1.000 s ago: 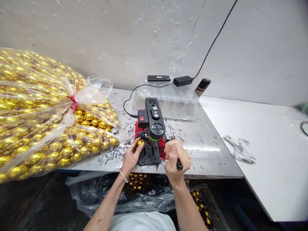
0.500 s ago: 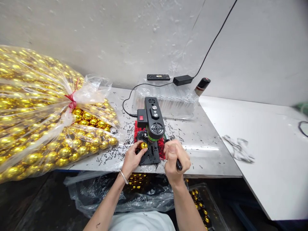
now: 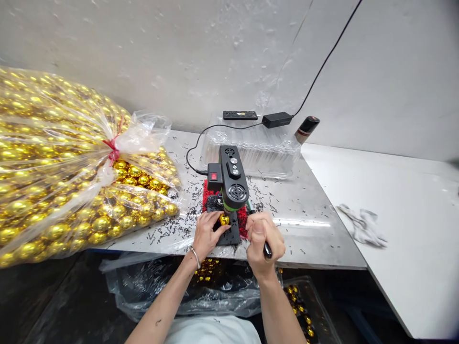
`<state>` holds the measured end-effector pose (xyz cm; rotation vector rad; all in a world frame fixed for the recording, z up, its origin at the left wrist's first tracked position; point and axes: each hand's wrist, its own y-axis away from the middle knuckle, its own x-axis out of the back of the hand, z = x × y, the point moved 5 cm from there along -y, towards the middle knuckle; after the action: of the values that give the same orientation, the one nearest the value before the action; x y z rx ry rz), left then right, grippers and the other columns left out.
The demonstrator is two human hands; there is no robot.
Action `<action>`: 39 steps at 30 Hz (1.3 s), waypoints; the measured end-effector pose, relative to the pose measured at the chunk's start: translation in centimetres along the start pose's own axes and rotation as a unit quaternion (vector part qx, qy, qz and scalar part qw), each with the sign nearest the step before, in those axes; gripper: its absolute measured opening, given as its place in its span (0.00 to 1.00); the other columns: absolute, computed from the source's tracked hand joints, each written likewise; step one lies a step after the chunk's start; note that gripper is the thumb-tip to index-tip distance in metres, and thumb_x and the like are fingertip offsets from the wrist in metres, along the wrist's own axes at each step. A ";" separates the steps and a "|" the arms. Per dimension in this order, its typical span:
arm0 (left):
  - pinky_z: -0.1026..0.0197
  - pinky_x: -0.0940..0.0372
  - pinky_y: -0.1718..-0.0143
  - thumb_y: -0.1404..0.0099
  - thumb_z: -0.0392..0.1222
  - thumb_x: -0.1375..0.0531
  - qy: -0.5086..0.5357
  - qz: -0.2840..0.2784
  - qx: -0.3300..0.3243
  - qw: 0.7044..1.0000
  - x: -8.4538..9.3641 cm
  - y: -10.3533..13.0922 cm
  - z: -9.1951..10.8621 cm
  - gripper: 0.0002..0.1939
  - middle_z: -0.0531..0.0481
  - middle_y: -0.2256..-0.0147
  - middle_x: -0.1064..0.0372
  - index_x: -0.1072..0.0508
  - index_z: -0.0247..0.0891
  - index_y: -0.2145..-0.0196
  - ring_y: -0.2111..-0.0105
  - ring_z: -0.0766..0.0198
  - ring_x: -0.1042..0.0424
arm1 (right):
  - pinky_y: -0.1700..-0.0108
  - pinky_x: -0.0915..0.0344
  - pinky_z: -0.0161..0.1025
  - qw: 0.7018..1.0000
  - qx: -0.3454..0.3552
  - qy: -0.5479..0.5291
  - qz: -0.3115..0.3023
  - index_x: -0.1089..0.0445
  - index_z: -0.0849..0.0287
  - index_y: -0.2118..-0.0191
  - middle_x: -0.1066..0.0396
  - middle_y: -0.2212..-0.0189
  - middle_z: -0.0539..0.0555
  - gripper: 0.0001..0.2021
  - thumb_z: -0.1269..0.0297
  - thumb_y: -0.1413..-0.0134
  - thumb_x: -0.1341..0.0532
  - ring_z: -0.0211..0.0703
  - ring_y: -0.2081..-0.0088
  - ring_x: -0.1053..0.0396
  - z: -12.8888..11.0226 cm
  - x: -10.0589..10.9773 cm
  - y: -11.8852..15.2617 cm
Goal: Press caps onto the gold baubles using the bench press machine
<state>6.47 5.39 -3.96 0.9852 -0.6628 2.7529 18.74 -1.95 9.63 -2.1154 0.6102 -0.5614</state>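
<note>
A small black machine (image 3: 234,177) with a red switch and round vents stands on a red mat (image 3: 243,222). Between the thumb and fingers of my left hand (image 3: 208,233) is a shiny gold ball (image 3: 224,219), held under the front end of the machine, over its black base plate (image 3: 229,236). My right hand (image 3: 264,241) is wrapped round the black lever handle (image 3: 267,250) at the machine's right side.
A large clear bag of gold balls (image 3: 71,191) fills the left. Behind the machine are a clear plastic box (image 3: 265,160), a black adapter (image 3: 277,119) and a can (image 3: 307,129). White gloves (image 3: 364,227) lie right. Gold balls sit in a tray (image 3: 315,306) below.
My left hand has moved right with the gold ball, bringing it under the machine's head. The right hand keeps its hold on the handle. The view has shifted slightly.
</note>
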 end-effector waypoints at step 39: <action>0.49 0.36 0.50 0.35 0.47 0.38 0.014 -0.013 -0.018 1.000 -0.2 -0.2 -0.3 0.17 0.42 0.54 0.26 0.26 0.37 0.51 0.54 0.52 0.31 | 0.56 0.32 0.48 0.996 0.085 0.003 -0.017 0.43 0.56 0.73 0.38 0.74 0.49 0.15 0.66 0.33 0.56 0.37 0.71 0.34 4.9 -1.4 6.2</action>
<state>6.49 5.72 -4.19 0.9402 -0.6877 2.7180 19.11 -1.43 1.68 -1.9667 0.5129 -0.6173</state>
